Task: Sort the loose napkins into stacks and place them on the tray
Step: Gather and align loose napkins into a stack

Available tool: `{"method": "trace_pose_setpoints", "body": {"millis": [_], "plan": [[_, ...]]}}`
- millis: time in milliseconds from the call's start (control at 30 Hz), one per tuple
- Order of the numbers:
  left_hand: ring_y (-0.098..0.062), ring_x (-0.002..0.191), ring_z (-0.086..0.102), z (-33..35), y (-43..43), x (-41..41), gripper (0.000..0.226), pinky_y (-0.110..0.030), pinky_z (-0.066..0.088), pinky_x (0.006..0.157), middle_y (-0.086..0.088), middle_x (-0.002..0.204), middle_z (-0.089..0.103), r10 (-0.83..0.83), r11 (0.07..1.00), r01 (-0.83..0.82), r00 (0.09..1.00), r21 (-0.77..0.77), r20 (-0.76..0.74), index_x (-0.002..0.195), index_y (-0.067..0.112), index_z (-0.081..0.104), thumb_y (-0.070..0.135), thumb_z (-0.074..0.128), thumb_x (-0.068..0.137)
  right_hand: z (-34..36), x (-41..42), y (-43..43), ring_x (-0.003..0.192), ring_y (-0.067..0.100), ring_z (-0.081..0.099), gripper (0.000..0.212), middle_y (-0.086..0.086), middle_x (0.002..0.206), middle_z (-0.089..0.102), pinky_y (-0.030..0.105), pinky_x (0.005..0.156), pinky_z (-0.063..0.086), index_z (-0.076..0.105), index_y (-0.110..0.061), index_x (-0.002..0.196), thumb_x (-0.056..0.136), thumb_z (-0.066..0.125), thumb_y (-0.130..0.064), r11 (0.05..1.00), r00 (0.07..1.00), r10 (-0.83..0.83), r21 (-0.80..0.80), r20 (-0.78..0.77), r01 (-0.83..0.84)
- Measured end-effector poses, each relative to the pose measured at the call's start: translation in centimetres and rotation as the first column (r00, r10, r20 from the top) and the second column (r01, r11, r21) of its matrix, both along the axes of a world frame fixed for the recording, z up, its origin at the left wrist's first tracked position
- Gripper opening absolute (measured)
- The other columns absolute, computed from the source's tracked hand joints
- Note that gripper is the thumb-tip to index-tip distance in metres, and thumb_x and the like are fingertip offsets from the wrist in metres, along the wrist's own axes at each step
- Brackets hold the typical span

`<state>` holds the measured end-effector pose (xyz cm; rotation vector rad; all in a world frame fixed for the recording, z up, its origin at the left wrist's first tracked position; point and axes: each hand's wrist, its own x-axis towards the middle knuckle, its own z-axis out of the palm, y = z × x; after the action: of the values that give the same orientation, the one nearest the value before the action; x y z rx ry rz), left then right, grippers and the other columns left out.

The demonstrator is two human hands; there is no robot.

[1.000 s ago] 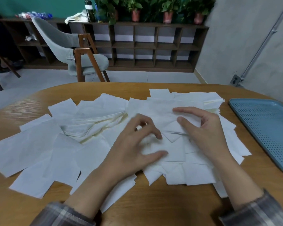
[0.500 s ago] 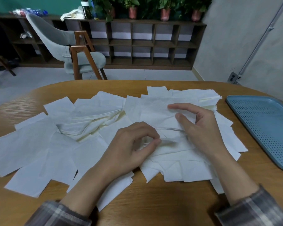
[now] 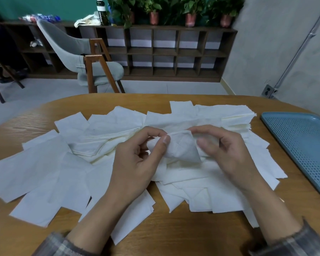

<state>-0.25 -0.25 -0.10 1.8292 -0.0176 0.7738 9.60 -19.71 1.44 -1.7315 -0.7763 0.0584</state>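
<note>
White paper: loose napkins [image 3: 35,172] lie spread over the middle and left of the wooden table [image 3: 174,237], overlapping at mixed angles. This head view is the only one I have.

1. Held napkin [image 3: 181,148]: a small, creased piece, lifted just above the heap at table centre, between both hands.
2. Left hand [image 3: 137,159]: fingers curled, thumb and forefinger pinching the left edge of the held napkin. The other fingers are tucked toward the palm.
3. Right hand [image 3: 227,156]: forefinger arched over the napkin's top edge, thumb against its right side, so it pinches that side. The remaining fingers are loosely bent behind it.
4. Squared stack [image 3: 235,117]: a thicker, neater pile of napkins at the far right of the heap, near the tray but apart from it.
5. Blue perforated tray [image 3: 303,145]: on the table at the right edge, beside the heap; I see no napkin on the part in view.
6. Plaid sleeves [image 3: 303,241]: visible at both wrists along the bottom edge.

Background: a grey chair [image 3: 72,50] with wooden legs stands beyond the table, in front of a dark cubby shelf [image 3: 174,52] with potted plants [image 3: 190,17] on top.
</note>
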Motion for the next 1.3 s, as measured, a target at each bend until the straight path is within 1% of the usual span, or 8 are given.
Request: {"method": "trace_pose_setpoints", "body": {"millis": [100,233,333,600,767,900,1133,1300], "plan": [[-0.021,0.068,0.061,0.0,-0.3,-0.1,0.007,-0.035,0.047,0.058,0.009,0.082,0.071,-0.027,1.0,0.027,0.999,-0.004,-0.043,0.091,0.028,0.075,0.029,0.073,0.098,-0.2,-0.4,0.5,0.1,0.009,0.072,0.018,-0.014,0.099,0.079,0.021,0.086,0.054,0.081,-0.03,0.096,0.086,0.084,-0.044,0.999,0.999,-0.033,-0.016,0.016,0.033],[-0.004,0.099,0.072,0.6,-0.5,-0.3,0.03,-0.014,0.051,0.084,0.019,0.101,0.078,-0.138,0.989,0.122,0.956,-0.08,-0.259,0.107,0.035,0.077,0.042,0.086,0.08,0.1,-0.3,0.3,0.088,0.014,0.075,0.015,-0.004,0.09,0.08,0.026,0.079,0.057,0.081,-0.016,0.089,0.084,0.079,-0.03,0.986,0.994,-0.107,0.125,-0.033,0.11],[0.0,0.108,0.07,0.5,-0.3,-0.1,0.031,-0.013,0.049,0.092,0.023,0.109,0.078,-0.135,0.991,0.13,0.941,-0.038,-0.311,0.116,0.035,0.078,0.031,0.086,0.086,0.6,-0.5,0.4,0.082,0.009,0.075,0.011,-0.005,0.086,0.08,0.018,0.073,0.055,0.081,-0.018,0.086,0.082,0.078,-0.027,0.978,0.991,-0.109,0.168,-0.08,0.122],[-0.021,0.09,0.079,1.4,0.6,-0.1,0.016,-0.048,0.065,0.084,0.002,0.101,0.08,-0.124,0.961,0.077,0.978,-0.264,-0.168,0.1,0.019,0.079,0.021,0.085,0.085,1.2,-0.5,0.3,0.085,0.012,0.074,0.013,-0.004,0.085,0.079,0.016,0.077,0.052,0.079,-0.025,0.072,0.085,0.078,-0.027,0.972,0.98,-0.127,0.178,-0.156,0.154],[-0.022,0.074,0.066,0.8,1.7,0.5,0.016,-0.029,0.056,0.074,0.007,0.092,0.078,0.02,0.985,-0.052,0.983,-0.167,-0.184,0.092,0.027,0.081,0.023,0.09,0.08,1.1,-0.4,0.2,0.092,0.013,0.076,0.008,-0.003,0.094,0.081,0.023,0.081,0.055,0.083,-0.021,0.087,0.085,0.078,-0.027,0.988,0.968,-0.08,0.111,-0.239,0.109],[-0.01,0.078,0.067,0.7,2.0,0.5,0.017,-0.026,0.054,0.077,0.011,0.09,0.079,-0.025,0.995,0.002,0.972,-0.097,-0.235,0.089,0.029,0.083,0.021,0.092,0.077,1.3,-1.0,0.4,0.1,0.013,0.076,0.028,-0.006,0.107,0.081,0.025,0.086,0.059,0.08,-0.021,0.109,0.083,0.078,-0.03,1.0,0.955,0.027,0.018,-0.297,-0.023],[-0.001,0.074,0.06,0.8,2.1,0.2,0.024,-0.016,0.049,0.074,0.025,0.086,0.076,-0.066,0.996,0.078,0.956,0.031,-0.285,0.086,0.046,0.08,0.026,0.091,0.077,1.1,-1.1,0.6,0.104,0.014,0.075,0.022,-0.004,0.11,0.08,0.03,0.091,0.058,0.078,-0.021,0.113,0.091,0.075,-0.021,0.99,0.95,0.103,-0.058,-0.296,-0.126],[-0.011,0.088,0.07,0.7,2.3,0.3,0.021,-0.028,0.056,0.083,0.025,0.097,0.078,-0.067,0.996,0.081,0.954,0.034,-0.291,0.099,0.041,0.084,0.034,0.087,0.08,0.7,-1.2,0.8,0.104,0.007,0.074,0.026,-0.012,0.11,0.079,0.021,0.087,0.057,0.077,-0.028,0.113,0.088,0.075,-0.03,0.986,0.955,0.103,-0.1,-0.277,-0.136]]}}
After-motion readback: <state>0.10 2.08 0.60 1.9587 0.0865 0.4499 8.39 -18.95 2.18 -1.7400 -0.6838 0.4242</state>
